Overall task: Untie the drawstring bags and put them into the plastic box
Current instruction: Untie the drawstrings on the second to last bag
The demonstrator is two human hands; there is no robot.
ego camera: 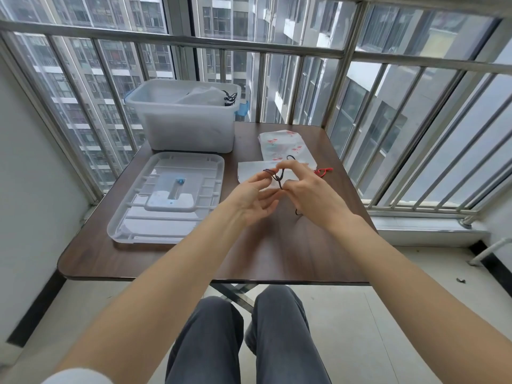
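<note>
Two hands, left hand (256,196) and right hand (307,194), are pinched on a dark drawstring (277,177) above a white drawstring bag (250,173) on the counter (171,259); plastic box (188,126) sits far left.

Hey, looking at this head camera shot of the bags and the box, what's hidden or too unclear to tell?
- Dark drawstring knot: too small to tell whether it is loosened; the left hand and right hand crowd it.
- White drawstring bag under the hands: its near part is covered by them.
- Translucent plastic box: frosted walls blur the contents; only one pale bag shows at the rim.
- Red cord: which bag it belongs to is unclear.
</note>
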